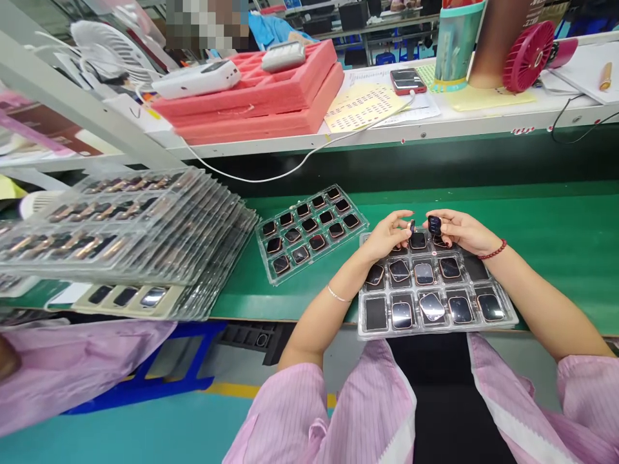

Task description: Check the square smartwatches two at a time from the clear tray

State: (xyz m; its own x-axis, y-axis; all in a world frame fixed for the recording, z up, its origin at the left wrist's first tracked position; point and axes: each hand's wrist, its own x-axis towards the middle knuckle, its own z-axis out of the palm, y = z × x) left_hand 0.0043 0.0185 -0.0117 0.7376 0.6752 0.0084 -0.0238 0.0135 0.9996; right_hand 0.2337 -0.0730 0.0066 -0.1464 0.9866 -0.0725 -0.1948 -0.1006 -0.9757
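Observation:
Both hands are above the far row of a clear plastic tray (435, 327) at the table's front edge. Dark square smartwatch faces with gold rims, such as this watch face (424, 273), lie in most of its pockets. My left hand (391, 233) pinches a small dark watch piece (412, 227), seen almost edge-on. Between the thumb and fingers of my right hand (459, 231) is a dark square watch piece (434, 225), held upright with its glossy side showing. The fingers partly hide the far pockets. One near-left pocket (376, 314) shows only a dark bottom.
To the left, a second tray (314, 258) of watch faces lies on the green table (556, 258). Beyond it leans a tall stack of filled trays (203, 238). A white shelf (367, 132) above carries red foam (290, 90), a phone (409, 81) and a fan (529, 57). Another person's sleeve (82, 361) shows lower left.

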